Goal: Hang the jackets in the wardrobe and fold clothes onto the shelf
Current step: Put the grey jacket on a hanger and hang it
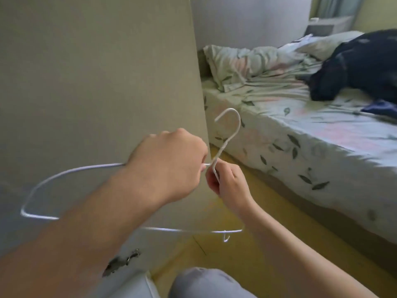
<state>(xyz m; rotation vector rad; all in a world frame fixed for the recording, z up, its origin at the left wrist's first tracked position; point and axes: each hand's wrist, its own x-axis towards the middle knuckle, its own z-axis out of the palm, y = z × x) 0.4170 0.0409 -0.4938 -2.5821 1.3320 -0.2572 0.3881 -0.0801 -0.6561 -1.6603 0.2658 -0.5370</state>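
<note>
A white wire hanger [226, 138] is held in front of me with its hook pointing up. My left hand [169, 162] grips the hanger's upper arm just left of the neck. My right hand [227, 183] pinches the other arm right below the neck. The hanger's wide loop runs down to the left and along the bottom, partly hidden behind my left forearm. A dark navy jacket [356, 65] lies spread on the bed at the upper right, with a smaller dark blue garment [380, 106] beside it. The beige wardrobe side panel [96, 82] fills the left.
The bed [300, 143] with a leaf-print sheet takes up the right side, with a crumpled pillow [240, 61] at its head. A strip of yellow floor [247, 222] runs between wardrobe and bed. My grey-clad knee [204, 284] shows at the bottom.
</note>
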